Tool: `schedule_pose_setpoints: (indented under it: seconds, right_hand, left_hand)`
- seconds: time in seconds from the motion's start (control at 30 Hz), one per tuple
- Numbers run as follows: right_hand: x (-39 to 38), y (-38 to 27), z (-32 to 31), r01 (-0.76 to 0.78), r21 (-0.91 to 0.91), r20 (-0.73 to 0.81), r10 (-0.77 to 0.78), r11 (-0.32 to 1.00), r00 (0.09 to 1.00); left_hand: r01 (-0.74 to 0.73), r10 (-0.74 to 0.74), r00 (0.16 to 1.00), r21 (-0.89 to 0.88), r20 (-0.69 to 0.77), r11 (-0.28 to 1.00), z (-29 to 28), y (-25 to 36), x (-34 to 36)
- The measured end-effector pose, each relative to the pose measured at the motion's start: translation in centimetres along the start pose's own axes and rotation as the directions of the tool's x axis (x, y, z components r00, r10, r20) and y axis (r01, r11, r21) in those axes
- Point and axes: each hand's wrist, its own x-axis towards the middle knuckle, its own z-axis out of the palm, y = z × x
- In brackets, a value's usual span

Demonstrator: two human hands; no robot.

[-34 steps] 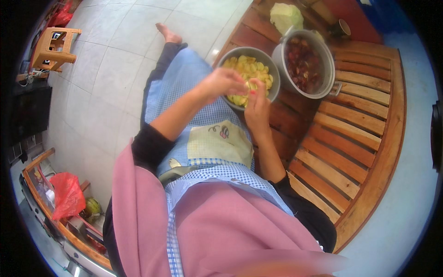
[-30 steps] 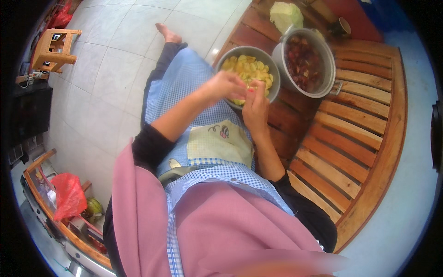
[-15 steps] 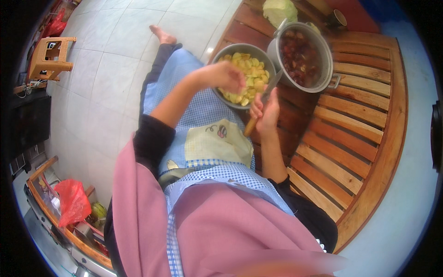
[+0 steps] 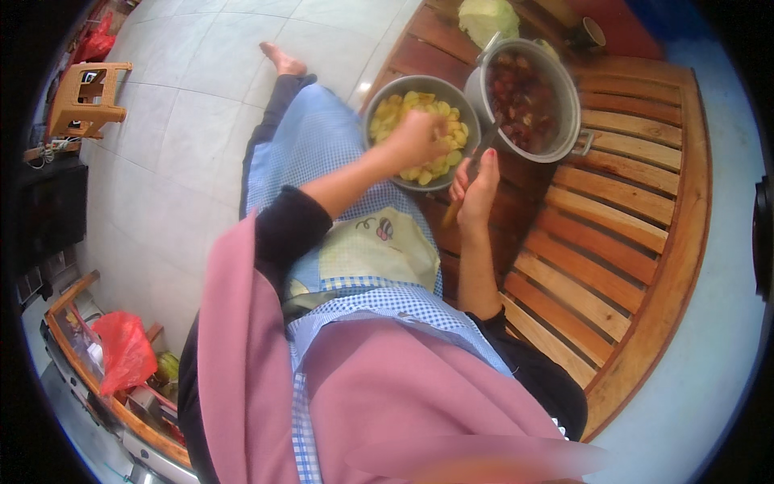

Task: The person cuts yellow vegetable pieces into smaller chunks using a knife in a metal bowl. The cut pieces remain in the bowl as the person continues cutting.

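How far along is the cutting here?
Done: the grey bowl is already well filled with yellow cut pieces. In hand: the left hand is over them, and the right hand grips a knife. Left: a green cabbage sits uncut.

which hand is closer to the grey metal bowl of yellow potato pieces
Left. The left hand is over the grey metal bowl of yellow potato pieces, in the pieces; the right hand holds a wooden-handled knife just outside its rim.
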Motion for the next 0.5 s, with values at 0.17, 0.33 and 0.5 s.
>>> schedule_pose_setpoints:
  seconds: [0.17,0.33,0.5]
  right_hand:
    - [0.3,0.8,1.7,0.100,-0.255,0.081,-0.081,0.962,0.993]
    - [0.1,1.3,2.9,0.355,-0.469,0.222,-0.281,0.808,0.934]
    - [-0.7,1.3,3.9,0.491,-0.588,0.305,-0.386,0.643,0.870]
  left_hand:
    - [0.124,-0.139,0.990,-0.320,-0.023,0.939,-3.5,-0.9,-1.4]
    - [0.275,-0.295,0.953,-0.606,0.069,0.746,-4.8,-0.7,-3.0]
    - [0.280,-0.377,0.923,-0.812,0.080,0.512,-5.2,0.3,-3.9]
